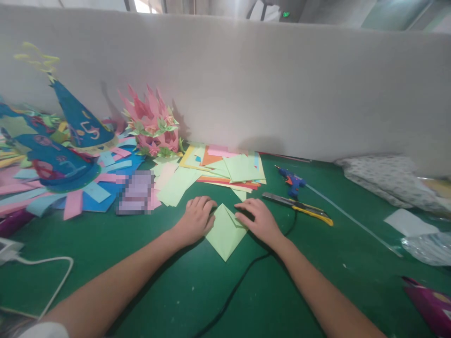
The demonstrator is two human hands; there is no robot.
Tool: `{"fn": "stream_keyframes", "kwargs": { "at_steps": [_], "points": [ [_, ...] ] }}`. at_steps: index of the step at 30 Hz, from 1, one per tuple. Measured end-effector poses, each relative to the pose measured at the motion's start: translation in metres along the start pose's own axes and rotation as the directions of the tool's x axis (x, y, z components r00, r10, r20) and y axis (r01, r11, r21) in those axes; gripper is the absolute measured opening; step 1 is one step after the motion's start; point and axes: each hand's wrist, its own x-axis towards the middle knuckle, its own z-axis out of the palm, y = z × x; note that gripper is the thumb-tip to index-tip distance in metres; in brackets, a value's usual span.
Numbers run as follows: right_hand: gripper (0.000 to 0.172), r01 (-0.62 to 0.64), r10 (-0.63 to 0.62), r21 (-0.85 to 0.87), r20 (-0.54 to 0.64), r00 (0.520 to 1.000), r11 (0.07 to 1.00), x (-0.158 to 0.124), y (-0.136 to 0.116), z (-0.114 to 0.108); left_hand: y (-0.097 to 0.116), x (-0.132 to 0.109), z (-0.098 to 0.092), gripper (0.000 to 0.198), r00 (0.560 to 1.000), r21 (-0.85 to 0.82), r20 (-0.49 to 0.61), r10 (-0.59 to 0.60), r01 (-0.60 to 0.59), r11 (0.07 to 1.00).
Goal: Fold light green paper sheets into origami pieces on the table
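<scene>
A light green sheet of paper (225, 234), folded into a diamond, lies on the green table in front of me. A raised fold shows along its upper right edge. My left hand (195, 220) is closed at the paper's left corner, with curled fingers pressing on its edge. At the right corner rests my right hand (260, 219), its thumb touching the folded edge. A gap shows between that thumb and the forefinger, which reaches past the paper's edge. The undersides of both hands are hidden.
Beyond my hands lies a stack of coloured paper (243, 168). A yellow utility knife (313, 213) and blue glue gun (291, 180) lie right; a black cable (243, 277) crosses the front. Left are a blurred phone-like object (136, 192), pink paper flower (151, 122) and blue cone hat (79, 117).
</scene>
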Motion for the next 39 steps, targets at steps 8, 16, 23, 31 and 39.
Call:
{"fn": "stream_keyframes", "kwargs": {
  "at_steps": [8,16,23,31,39],
  "points": [
    [0.04,0.098,-0.087,-0.057,0.182,0.98,0.994,-0.001,-0.006,0.004,0.003,0.001,0.0,0.036,0.994,-0.007,0.073,-0.077,0.078,0.997],
    [0.044,0.004,-0.023,0.138,0.141,0.99,0.99,0.001,-0.005,0.003,0.003,0.001,0.005,0.02,0.994,-0.285,0.08,-0.077,0.097,0.954],
    [0.049,-0.164,0.04,0.504,0.248,0.968,0.848,-0.004,-0.005,-0.001,-0.002,0.004,-0.001,0.011,0.993,-0.546,-0.072,-0.093,0.039,0.837],
    [0.027,-0.218,0.18,0.655,0.127,0.976,0.723,0.002,0.001,0.004,-0.008,0.006,-0.005,0.024,0.986,-0.858,0.084,-0.141,0.144,0.494],
    [0.032,-0.281,0.233,0.643,0.162,0.959,0.713,0.003,0.0,-0.005,-0.014,0.008,0.0,0.024,0.951,-0.865,0.17,-0.258,0.269,0.423]
  ]
}}
